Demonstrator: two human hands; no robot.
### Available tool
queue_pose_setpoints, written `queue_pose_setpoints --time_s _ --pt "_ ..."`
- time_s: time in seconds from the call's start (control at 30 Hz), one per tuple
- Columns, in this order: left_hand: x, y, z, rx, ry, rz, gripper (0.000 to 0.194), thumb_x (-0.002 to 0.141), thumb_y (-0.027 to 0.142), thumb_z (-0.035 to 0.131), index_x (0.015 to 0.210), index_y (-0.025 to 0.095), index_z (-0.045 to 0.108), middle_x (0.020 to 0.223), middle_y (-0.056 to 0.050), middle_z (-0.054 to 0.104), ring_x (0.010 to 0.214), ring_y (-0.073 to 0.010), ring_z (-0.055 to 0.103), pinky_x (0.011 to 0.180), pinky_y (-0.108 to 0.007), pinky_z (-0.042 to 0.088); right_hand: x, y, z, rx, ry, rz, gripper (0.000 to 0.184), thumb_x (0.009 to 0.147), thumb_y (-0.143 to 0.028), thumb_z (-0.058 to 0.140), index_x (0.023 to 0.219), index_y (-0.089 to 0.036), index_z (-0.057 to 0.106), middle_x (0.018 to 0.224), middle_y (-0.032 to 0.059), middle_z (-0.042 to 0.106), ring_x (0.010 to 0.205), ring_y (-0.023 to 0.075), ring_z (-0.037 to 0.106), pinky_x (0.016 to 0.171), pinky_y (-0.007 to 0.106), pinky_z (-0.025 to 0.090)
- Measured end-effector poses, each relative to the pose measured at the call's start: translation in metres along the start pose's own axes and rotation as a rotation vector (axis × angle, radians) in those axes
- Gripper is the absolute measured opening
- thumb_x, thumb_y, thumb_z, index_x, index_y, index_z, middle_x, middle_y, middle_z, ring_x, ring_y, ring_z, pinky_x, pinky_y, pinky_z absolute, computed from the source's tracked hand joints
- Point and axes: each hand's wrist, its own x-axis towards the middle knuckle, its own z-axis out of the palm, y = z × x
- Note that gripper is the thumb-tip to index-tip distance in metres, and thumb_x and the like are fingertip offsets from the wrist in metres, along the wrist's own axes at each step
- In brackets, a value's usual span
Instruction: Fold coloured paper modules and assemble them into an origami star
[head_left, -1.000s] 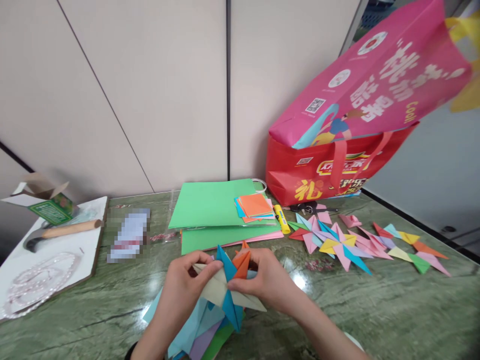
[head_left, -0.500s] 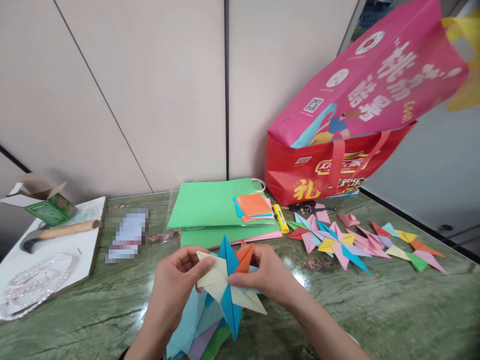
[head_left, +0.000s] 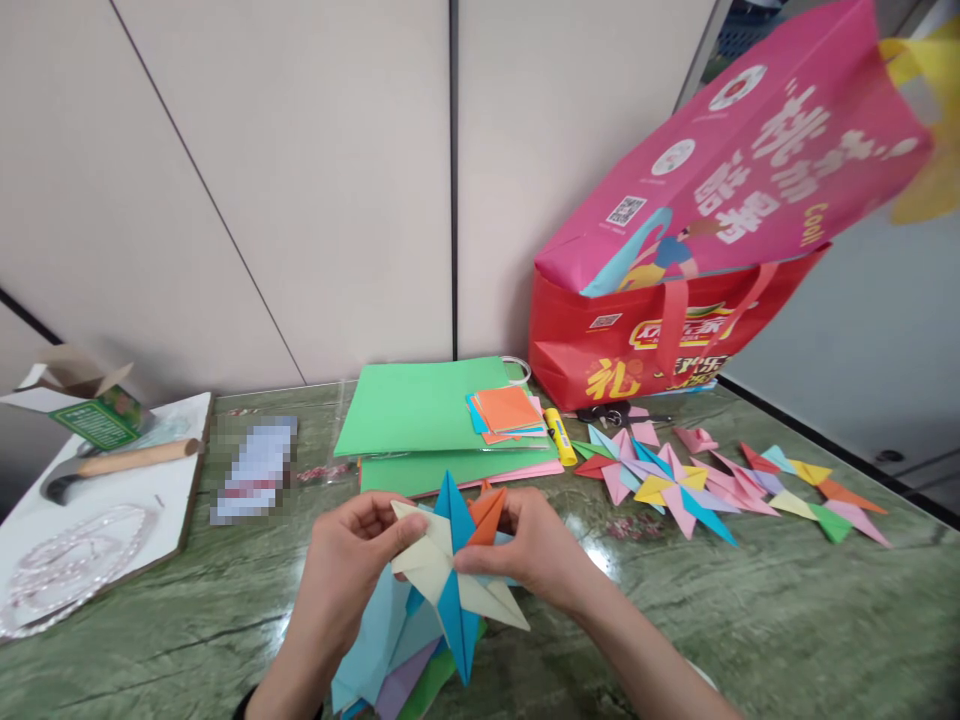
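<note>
A folded paper star [head_left: 459,620] with cream, blue, orange and pale blue points is held up between both hands. My left hand [head_left: 367,545] pinches its upper-left cream point between thumb and fingers. My right hand [head_left: 529,550] grips the right side, thumb pressed near the star's centre and fingers behind the orange point. Under the star lie loose coloured sheets [head_left: 367,640] in light blue, purple and green, partly hidden by it and by my left hand.
Green paper packs [head_left: 420,405] lie behind, topped by small orange squares [head_left: 510,410]; a yellow glue stick [head_left: 560,437] is beside them. Finished paper stars [head_left: 675,485] spread right, before a red bag [head_left: 585,350]. Left, a white board [head_left: 169,480] carries a wooden-handled sickle [head_left: 135,460] and beads [head_left: 75,570].
Almost nothing differs. The star and both hands hold the same grip, with only a very slight shift of the star's lower points to the left and down.
</note>
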Motion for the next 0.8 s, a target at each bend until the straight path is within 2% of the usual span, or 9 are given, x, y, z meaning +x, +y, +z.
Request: queue_pose_setpoints --time_s 0.33,0.47,0.63,0.7,0.8 --pt "0.0000 -0.0012 -0.0006 0.028 -0.038 -0.019 0.025 0.054 0.032 0.078 0.063 0.013 0.064 0.050 0.002 0.060 0.044 -0.0091 0.050 0.037 -0.017 0.040 0.0006 -0.0015 0.0002 -0.030 0.004 0.006 0.019 0.056 -0.018 0.074 0.055 -0.015 0.055 0.058 -0.0032 0.054 0.056 0.0103 0.046 0.054 0.021 0.038" --pt "-0.0006 0.0002 -0.0022 0.110 -0.048 -0.001 0.024 0.056 0.033 0.076 0.063 0.013 0.065 0.051 0.002 0.059 0.044 -0.0085 0.047 0.035 -0.016 0.035 0.0015 0.0023 0.0005 -0.044 -0.003 0.021 0.024 0.055 -0.020 0.074 0.053 -0.015 0.051 0.056 -0.0038 0.050 0.056 0.0101 0.044 0.053 0.021 0.035" --pt "-0.0002 0.0014 -0.0035 0.171 -0.041 0.060 0.021 0.058 0.031 0.076 0.060 0.014 0.063 0.055 0.002 0.060 0.051 -0.0094 0.049 0.045 -0.017 0.040 0.0023 0.0039 0.0018 -0.039 -0.011 0.028 0.029 0.054 -0.024 0.075 0.055 -0.016 0.048 0.056 -0.0042 0.048 0.055 0.0097 0.041 0.052 0.022 0.033" --pt "-0.0001 0.0012 -0.0030 0.122 -0.079 0.049 0.021 0.060 0.032 0.075 0.062 0.015 0.063 0.064 -0.001 0.065 0.057 -0.0117 0.054 0.051 -0.020 0.044 0.0022 0.0038 0.0020 -0.052 -0.004 0.026 0.028 0.055 -0.023 0.075 0.055 -0.016 0.047 0.056 -0.0047 0.046 0.055 0.0096 0.040 0.052 0.022 0.032" --pt "-0.0006 0.0004 -0.0016 0.028 -0.085 0.032 0.022 0.058 0.031 0.076 0.063 0.015 0.061 0.091 -0.005 0.068 0.068 -0.0140 0.059 0.057 -0.022 0.047 0.0019 0.0036 0.0018 -0.040 0.001 0.041 0.026 0.055 -0.022 0.074 0.058 -0.016 0.049 0.058 -0.0047 0.046 0.056 0.0098 0.040 0.054 0.023 0.033"
